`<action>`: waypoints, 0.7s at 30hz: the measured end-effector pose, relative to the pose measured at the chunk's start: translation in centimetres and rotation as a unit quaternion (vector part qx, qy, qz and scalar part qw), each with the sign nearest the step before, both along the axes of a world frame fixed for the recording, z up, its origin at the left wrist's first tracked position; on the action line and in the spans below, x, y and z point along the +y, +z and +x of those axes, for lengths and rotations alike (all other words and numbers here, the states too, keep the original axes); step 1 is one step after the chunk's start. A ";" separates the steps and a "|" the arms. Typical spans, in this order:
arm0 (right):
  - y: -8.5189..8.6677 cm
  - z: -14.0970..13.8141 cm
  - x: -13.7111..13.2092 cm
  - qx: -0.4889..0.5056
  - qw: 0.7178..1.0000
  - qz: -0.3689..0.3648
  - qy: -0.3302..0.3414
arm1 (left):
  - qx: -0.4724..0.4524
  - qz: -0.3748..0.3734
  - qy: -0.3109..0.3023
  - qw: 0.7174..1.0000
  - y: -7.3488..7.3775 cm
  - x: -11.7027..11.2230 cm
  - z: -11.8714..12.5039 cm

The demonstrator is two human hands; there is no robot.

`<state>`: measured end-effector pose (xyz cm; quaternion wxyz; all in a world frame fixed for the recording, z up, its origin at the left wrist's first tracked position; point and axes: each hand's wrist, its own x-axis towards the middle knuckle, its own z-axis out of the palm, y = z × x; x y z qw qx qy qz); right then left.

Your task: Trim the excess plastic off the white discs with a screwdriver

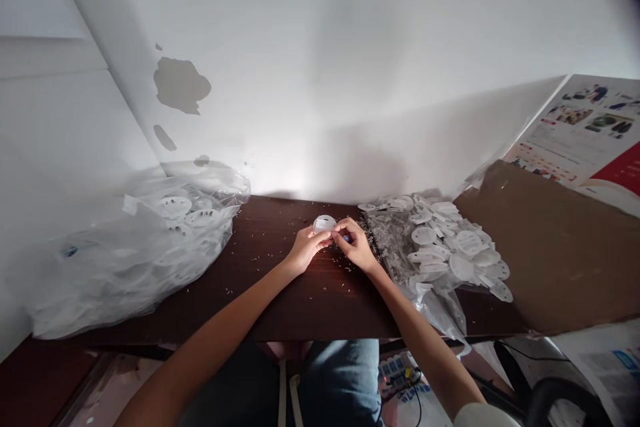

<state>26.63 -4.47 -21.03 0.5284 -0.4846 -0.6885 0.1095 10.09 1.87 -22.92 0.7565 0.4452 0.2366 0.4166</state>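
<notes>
My left hand (304, 248) is closed on a flat, round white plastic disc (325, 222), held by its near edge just above the dark table. Close beside it, my right hand (356, 246) has its thumb and forefinger pinched together at the disc's right edge. A small blue thing (347, 238) shows within the curled fingers of that hand; its kind is too small and covered to make out. Tiny pale shavings lie scattered over the tabletop (280, 307) around both hands.
A clear plastic bag (135, 274) full of white discs stands on the left. To the right lies a heap of white plastic discs (463, 247) on clear bagging, with a brown cardboard sheet (555, 254) beyond. A white wall (280, 80) closes off the back. Below sits a power strip (393, 368).
</notes>
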 end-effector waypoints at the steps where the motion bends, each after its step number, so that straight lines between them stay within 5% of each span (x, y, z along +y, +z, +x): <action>1: 0.0 0.0 0.0 -0.002 1.000 -0.002 0.000 | -0.003 -0.002 -0.002 1.000 0.0 0.0 0.0; 11: -0.4 0.4 0.5 0.009 1.000 0.019 0.021 | 0.010 -0.008 0.001 1.000 0.2 0.0 -0.1; 17: -0.6 1.0 1.3 0.043 0.996 -0.028 -0.075 | 0.135 0.134 0.096 0.977 0.6 0.9 -0.4; 21: -0.9 1.3 1.4 0.013 0.995 -0.066 -0.076 | 0.173 0.191 0.120 0.959 1.4 0.6 -0.6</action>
